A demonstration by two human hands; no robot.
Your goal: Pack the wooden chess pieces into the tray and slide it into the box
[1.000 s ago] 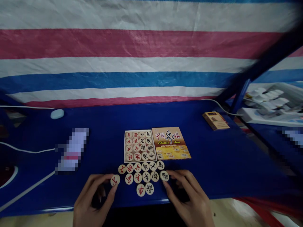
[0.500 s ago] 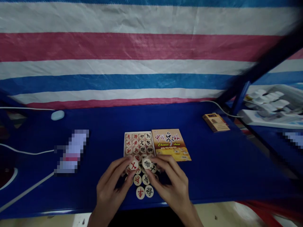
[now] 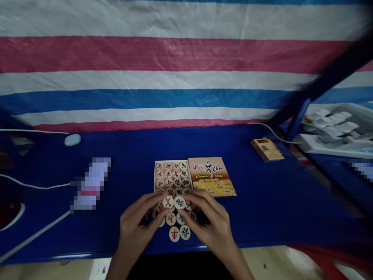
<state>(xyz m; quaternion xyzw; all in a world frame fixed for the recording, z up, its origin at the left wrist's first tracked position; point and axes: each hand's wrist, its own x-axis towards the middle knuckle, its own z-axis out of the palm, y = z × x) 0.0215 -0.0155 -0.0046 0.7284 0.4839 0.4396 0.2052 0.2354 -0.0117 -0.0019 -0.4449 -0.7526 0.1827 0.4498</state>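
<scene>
As left hand (image 3: 134,221) pinches red disc (image 3: 168,202), black disc (image 3: 180,202) seemingly touches it.

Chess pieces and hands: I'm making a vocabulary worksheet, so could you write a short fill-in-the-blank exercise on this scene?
The left hand holds a piece with its character coloured ____.
The right hand holds another piece, its character coloured ____.
The printed cover reads "Chinese ____".
The table is coloured ____.

Missing words: red; black; chess; blue.
</scene>
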